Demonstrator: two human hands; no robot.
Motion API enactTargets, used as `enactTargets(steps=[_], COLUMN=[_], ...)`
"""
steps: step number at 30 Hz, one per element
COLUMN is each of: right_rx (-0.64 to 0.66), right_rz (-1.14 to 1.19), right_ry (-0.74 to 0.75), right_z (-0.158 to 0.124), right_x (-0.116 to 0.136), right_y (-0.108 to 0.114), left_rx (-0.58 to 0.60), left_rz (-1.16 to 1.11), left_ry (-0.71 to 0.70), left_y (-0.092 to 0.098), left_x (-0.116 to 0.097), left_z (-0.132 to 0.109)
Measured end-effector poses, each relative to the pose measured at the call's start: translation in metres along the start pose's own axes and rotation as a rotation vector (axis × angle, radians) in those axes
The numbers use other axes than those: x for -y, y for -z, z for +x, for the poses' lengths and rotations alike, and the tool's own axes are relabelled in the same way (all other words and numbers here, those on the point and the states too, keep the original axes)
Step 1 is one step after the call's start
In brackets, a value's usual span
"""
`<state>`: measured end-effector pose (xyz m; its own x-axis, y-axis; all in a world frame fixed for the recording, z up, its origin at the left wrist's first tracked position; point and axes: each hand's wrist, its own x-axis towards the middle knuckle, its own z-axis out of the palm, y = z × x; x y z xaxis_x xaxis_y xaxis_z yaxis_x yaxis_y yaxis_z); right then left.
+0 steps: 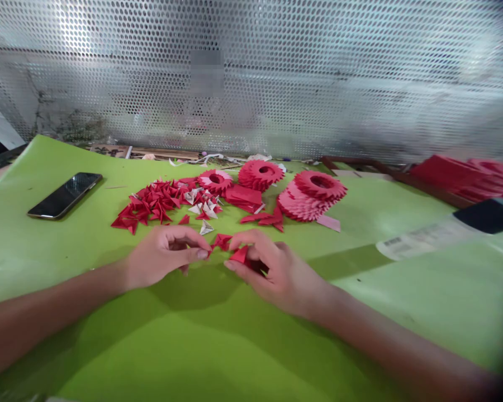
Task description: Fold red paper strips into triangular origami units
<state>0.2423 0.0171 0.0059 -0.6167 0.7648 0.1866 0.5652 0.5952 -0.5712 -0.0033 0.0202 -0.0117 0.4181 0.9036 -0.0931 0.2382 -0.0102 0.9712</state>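
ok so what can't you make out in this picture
All in the head view:
Small red bit at the left hand: shape mostly hidden by that hand.
Folded red piece in the right hand: partly covered by that hand.
Print on the pale, black-ended object: too blurred to read.
Red pile: cut off by the right edge.

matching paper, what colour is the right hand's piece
The paper piece is red, seen in the head view.

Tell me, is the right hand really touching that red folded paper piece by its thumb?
Touching. The head view shows the right hand pinching the red folded paper piece, which lies right against its thumb.
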Motion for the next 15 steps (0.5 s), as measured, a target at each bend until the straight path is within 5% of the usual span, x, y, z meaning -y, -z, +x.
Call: enactTargets(steps=[10,15], right_rx=[-0.186,-0.067], right_rz=[-0.059,-0.111], right_ry=[0.041,0.087], right_z=[-0.0021,-0.0027], right_x=[0.0000,-0.0024], right_y=[0.0010,0.0025], left_rx=[-0.014,-0.013], left_rz=[0.001,0.018], left_ry=[-0.001,0.012], left_y=[-0.0018,0.0000], left_x=[-0.0022,-0.0022], left_z=[-0.0009,-0.0016])
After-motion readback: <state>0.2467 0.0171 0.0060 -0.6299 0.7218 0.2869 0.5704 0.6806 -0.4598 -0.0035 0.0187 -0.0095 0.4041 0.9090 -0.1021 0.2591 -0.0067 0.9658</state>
